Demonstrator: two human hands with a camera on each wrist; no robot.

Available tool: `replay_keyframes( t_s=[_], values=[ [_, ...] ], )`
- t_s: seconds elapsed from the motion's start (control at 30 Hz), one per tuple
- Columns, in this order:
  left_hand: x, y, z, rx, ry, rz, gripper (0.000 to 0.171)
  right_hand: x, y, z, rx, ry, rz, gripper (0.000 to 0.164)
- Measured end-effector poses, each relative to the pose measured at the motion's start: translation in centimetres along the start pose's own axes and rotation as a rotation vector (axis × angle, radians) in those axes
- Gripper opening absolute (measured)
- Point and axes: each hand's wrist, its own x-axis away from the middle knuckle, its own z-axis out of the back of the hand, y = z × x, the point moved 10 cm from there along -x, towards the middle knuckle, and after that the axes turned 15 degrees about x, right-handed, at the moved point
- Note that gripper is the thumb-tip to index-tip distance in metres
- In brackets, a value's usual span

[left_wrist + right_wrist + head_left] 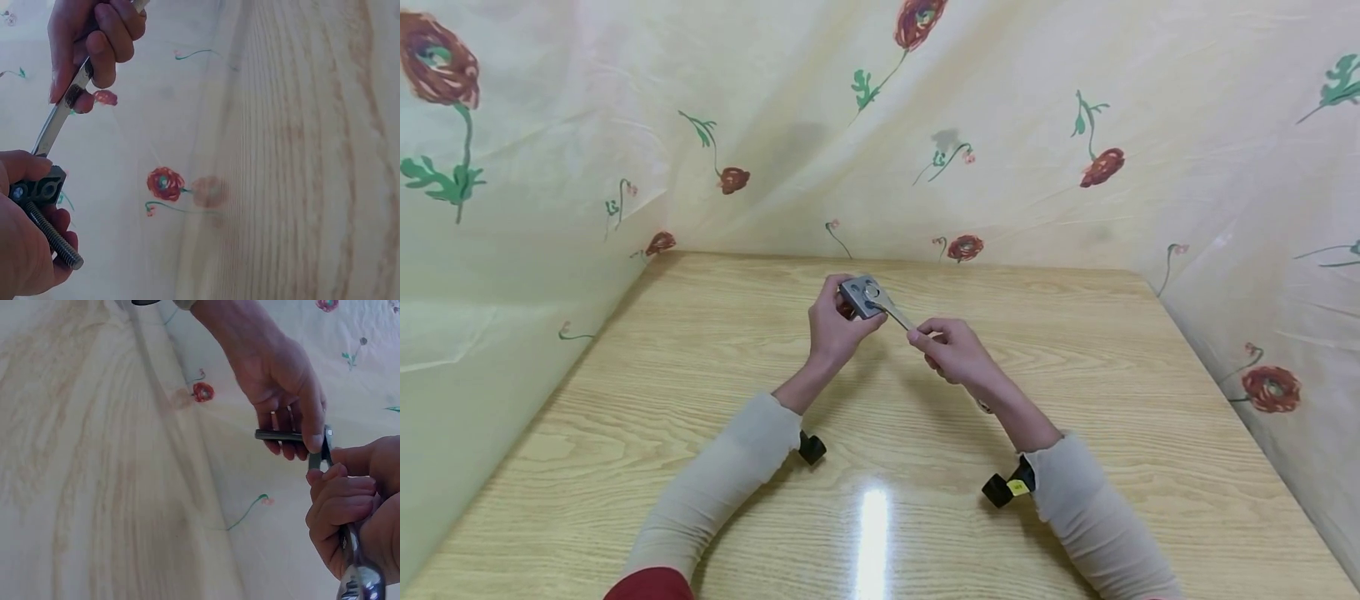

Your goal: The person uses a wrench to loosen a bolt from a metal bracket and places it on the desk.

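My left hand (835,329) grips a grey metal block (854,298) with several holes, held above the table. A threaded bolt (56,240) passes through the block, and its long shank sticks out on the underside. My right hand (955,350) holds a silver wrench (898,317) by its handle, fingers curled round it. The wrench's far end lies over the block's face, at the bolt's head. In the right wrist view the bolt shank (278,435) shows beside the left fingers, while the wrench's near end (362,584) protrudes below the right hand.
Beneath the hands lies a light wood-grain table (737,333). Pale curtains (820,167) with red flowers hang along its back and both sides. Black wrist cameras (998,491) are strapped at the cream sleeves. A bright reflection shines near the front.
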Motion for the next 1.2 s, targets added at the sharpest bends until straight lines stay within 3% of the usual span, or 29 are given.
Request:
replay_keyframes(
  t_s=[0.17, 0.3, 0.43, 0.6, 0.7, 0.8, 0.93, 1.03, 1.1, 1.2],
  values=[
    [0.0, 0.1, -0.3, -0.013, -0.054, -0.003, 0.061, -0.4, 0.6, 0.3, 0.054, 0.007, 0.031, 0.035],
    [-0.3, -0.2, -1.4, 0.082, -0.215, 0.079, 0.063, -0.7, 1.2, 2.3, 0.138, 0.04, 0.087, 0.035],
    [0.0, -0.6, -3.1, 0.272, -0.452, 0.235, 0.062, -0.3, 1.5, 4.4, 0.231, 0.024, 0.146, 0.03],
    [2.7, -0.6, -5.9, 0.458, -0.837, 0.418, 0.058, 0.8, 0.9, 5.5, 0.278, -0.084, 0.231, 0.018],
    [5.0, -0.4, -7.4, 0.52, -1.063, 0.472, 0.058, 1.4, 0.4, 5.3, 0.283, -0.15, 0.281, 0.011],
    [6.7, -0.2, -8.3, 0.557, -1.205, 0.494, 0.061, 1.8, -0.1, 4.8, 0.296, -0.195, 0.327, 0.007],
    [7.4, 0.2, -8.7, 0.571, -1.252, 0.496, 0.063, 2.0, -0.5, 4.8, 0.293, -0.21, 0.37, 0.006],
    [6.8, 0.6, -8.4, 0.57, -1.218, 0.467, 0.061, 2.1, -0.5, 5.9, 0.278, -0.163, 0.374, 0.006],
    [5.9, 0.8, -7.8, 0.561, -1.152, 0.451, 0.06, 2.1, -0.3, 6.9, 0.262, -0.108, 0.352, 0.007],
    [4.0, 0.5, -6.5, 0.535, -0.972, 0.45, 0.061, 2.0, 0.4, 8.4, 0.253, -0.018, 0.29, 0.012]
  ],
)
